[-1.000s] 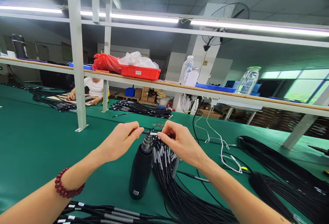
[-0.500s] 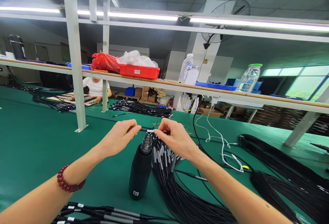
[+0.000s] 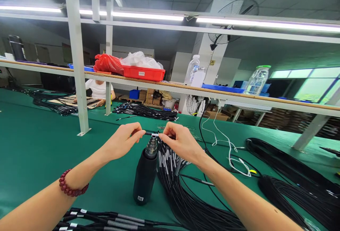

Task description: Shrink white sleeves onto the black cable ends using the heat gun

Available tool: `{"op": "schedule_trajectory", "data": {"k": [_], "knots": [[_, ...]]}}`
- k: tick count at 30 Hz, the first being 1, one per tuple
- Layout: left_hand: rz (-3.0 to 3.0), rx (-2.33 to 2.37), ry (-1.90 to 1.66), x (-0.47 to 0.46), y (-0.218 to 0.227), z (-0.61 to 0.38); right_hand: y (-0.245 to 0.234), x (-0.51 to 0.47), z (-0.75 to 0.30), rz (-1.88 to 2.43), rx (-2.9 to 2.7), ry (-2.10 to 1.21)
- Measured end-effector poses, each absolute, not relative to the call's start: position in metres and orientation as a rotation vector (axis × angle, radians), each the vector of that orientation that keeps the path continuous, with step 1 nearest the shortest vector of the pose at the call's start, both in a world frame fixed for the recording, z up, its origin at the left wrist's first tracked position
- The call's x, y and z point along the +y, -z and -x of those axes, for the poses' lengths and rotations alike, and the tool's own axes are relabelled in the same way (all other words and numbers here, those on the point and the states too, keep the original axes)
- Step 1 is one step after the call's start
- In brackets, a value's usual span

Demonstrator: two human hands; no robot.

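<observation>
Between my two hands stretches a short length of black cable (image 3: 148, 133) with a white label sleeve (image 3: 154, 134) on it. My left hand (image 3: 127, 137) pinches its left end, fingers closed. My right hand (image 3: 179, 139) pinches the other side, close to the white sleeve. Just beneath the sleeve is the metal nozzle of an upright black heat gun (image 3: 145, 178), which stands on the green table. Behind and below my right hand lies a bundle of black cables (image 3: 183, 202) with grey sleeved ends.
More cables with white labels (image 3: 117, 220) lie along the near edge. Coiled black cables (image 3: 287, 192) and a white cord (image 3: 233, 153) are at the right. A shelf (image 3: 175, 86) carries a red bin (image 3: 143, 73) and bottles. Across the table, a person (image 3: 98, 91) handles a board.
Almost nothing differs. Both hands keep the cable over the heat gun's nozzle, and the view has shifted very slightly.
</observation>
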State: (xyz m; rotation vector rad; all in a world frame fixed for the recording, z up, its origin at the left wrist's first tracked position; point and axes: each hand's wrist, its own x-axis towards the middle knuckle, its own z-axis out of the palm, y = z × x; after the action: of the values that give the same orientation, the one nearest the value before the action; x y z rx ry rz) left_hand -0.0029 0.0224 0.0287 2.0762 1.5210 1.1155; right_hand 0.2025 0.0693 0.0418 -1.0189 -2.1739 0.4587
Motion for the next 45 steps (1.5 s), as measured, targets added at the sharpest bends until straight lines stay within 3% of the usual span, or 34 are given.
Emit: {"op": "schedule_trajectory", "data": {"k": [45], "knots": [[-1.902,1.364,-1.133,0.028,-0.029,0.007,-0.045,0.071,-0.217,0.888,-2.325,-0.422]]}}
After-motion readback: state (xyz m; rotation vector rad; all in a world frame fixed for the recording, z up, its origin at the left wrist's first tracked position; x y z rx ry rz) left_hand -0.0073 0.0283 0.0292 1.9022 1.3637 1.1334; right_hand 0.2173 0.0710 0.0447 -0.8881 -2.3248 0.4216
